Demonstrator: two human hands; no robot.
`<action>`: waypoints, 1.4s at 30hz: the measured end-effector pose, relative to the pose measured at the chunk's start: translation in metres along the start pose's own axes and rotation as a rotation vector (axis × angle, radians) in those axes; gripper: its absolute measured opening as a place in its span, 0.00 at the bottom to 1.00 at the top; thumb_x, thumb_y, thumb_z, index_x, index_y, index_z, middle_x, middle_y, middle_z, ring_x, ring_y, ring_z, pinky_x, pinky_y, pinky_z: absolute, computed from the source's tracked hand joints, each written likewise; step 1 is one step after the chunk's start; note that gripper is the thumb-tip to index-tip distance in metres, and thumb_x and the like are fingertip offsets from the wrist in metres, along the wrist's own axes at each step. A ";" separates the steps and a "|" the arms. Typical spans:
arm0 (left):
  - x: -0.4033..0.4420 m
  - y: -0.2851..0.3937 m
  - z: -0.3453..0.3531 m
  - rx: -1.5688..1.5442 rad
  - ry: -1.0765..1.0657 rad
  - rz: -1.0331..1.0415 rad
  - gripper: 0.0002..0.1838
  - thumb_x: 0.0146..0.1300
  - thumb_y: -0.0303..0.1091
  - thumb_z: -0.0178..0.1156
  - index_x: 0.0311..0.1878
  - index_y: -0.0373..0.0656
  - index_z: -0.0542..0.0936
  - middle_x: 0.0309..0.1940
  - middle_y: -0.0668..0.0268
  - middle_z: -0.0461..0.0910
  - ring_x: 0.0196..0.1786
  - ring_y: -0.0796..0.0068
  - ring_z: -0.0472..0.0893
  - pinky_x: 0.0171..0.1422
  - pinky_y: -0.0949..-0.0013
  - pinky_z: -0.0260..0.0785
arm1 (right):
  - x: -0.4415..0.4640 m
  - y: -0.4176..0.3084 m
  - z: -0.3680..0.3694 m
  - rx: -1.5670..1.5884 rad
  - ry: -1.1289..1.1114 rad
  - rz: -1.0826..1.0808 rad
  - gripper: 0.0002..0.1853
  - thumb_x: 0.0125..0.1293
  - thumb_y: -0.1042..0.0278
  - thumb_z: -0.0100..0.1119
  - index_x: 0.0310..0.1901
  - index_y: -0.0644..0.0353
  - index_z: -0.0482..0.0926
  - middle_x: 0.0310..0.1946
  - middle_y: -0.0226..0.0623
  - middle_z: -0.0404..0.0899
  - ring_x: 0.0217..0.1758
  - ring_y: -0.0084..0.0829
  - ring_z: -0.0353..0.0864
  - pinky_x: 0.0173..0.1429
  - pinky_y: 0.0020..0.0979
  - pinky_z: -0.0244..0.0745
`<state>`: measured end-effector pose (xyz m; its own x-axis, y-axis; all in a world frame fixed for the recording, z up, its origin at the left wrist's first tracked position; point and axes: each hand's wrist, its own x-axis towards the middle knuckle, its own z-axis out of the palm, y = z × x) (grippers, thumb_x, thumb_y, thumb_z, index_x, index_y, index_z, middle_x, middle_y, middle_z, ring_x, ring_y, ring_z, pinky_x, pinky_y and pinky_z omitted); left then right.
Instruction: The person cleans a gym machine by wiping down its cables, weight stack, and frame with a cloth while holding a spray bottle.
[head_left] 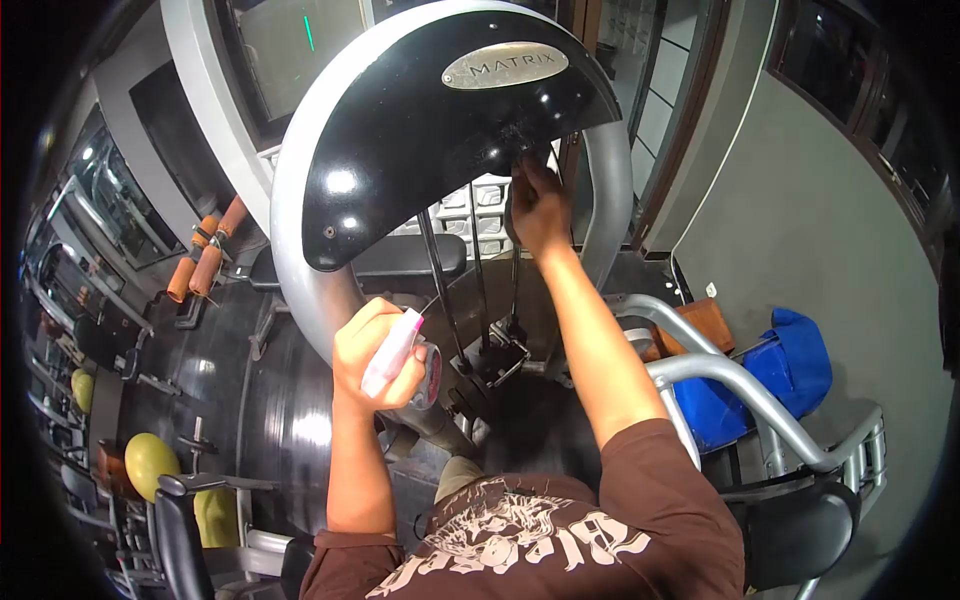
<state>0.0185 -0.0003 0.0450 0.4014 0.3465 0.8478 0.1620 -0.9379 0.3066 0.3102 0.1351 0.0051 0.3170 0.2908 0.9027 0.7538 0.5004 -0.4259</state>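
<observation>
A glossy black panel [400,130] with a MATRIX badge [505,65] sits in the silver curved frame [290,190] of a gym machine. My left hand [380,355] is closed round a spray bottle with a white and pink top [392,352], in front of the frame's lower left side. Raised to the panel's lower edge is my right hand [540,205], its fingers bent upward near the dark surface. Whether something thin is between those fingers is too dark to make out. Black rods [437,270] run down below the panel.
Black padded bench [400,256] and orange foam rollers [207,262] stand behind at left. Yellow ball [152,466] is at lower left. Silver bars [740,385], a blue cloth item [790,360] and a black seat [805,530] are at right, beside the grey wall [810,220].
</observation>
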 end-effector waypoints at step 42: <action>0.002 0.005 0.002 0.028 -0.016 -0.013 0.13 0.38 0.23 0.62 0.32 0.31 0.81 0.25 0.58 0.78 0.27 0.57 0.77 0.33 0.62 0.72 | -0.008 -0.023 -0.020 -0.013 0.087 -0.033 0.20 0.67 0.78 0.59 0.60 0.67 0.81 0.51 0.59 0.85 0.50 0.52 0.88 0.50 0.41 0.84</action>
<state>0.0222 -0.0040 0.0472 0.4139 0.3588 0.8366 0.1921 -0.9328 0.3050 0.3022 0.1050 0.0086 0.3402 0.2020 0.9184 0.7721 0.4975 -0.3955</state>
